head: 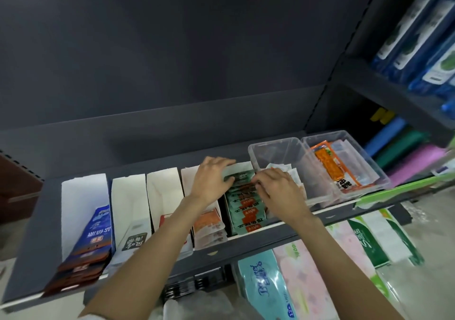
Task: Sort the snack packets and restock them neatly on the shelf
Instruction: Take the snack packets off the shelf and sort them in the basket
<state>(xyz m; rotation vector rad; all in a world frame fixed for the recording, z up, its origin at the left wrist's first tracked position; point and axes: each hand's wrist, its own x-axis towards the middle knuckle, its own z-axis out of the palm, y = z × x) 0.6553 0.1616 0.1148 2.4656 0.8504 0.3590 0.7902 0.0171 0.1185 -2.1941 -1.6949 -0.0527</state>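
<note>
Two hands work a row of green snack packets (246, 209) on a dark shelf (29, 233).
Left hand (211, 182) rests flat-fingered on the rearmost packet; right hand (278, 186) pinches packets beside a clear bin (275, 154).

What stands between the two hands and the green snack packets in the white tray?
Nothing visible does. The left hand and right hand already rest on the back of the green snack packets in their white tray.

Green snack packets (246, 211) overlapping in row, white tray (240, 166), dark shelf (32, 233).
</note>
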